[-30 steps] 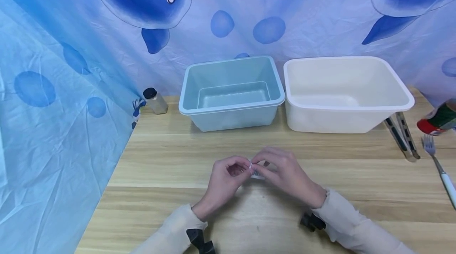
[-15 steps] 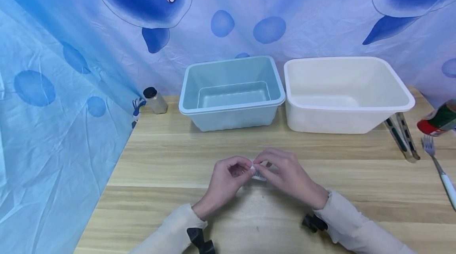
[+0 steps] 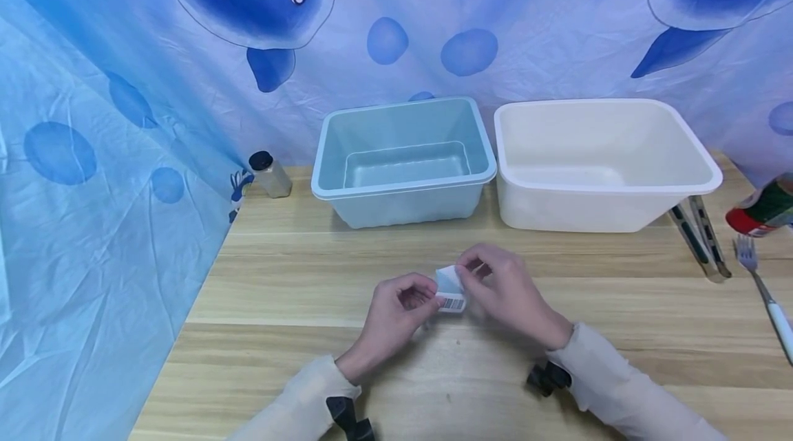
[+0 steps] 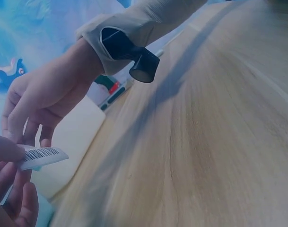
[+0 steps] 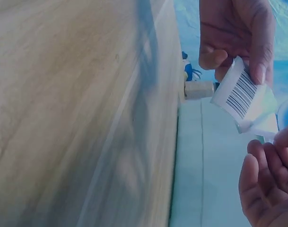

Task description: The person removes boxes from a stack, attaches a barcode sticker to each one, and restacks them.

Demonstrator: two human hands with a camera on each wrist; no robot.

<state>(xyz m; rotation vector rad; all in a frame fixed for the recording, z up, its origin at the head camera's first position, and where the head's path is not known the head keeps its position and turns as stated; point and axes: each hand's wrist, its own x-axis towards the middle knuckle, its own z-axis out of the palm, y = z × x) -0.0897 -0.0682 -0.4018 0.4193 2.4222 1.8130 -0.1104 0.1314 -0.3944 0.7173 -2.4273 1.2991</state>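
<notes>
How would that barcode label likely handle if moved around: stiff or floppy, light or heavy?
Probably floppy: the barcode label bends between the left hand and right hand. It's likely very light, since it looks like a thin sheet. It may crease easily, as its surface is already buckled in the right wrist view.
</notes>
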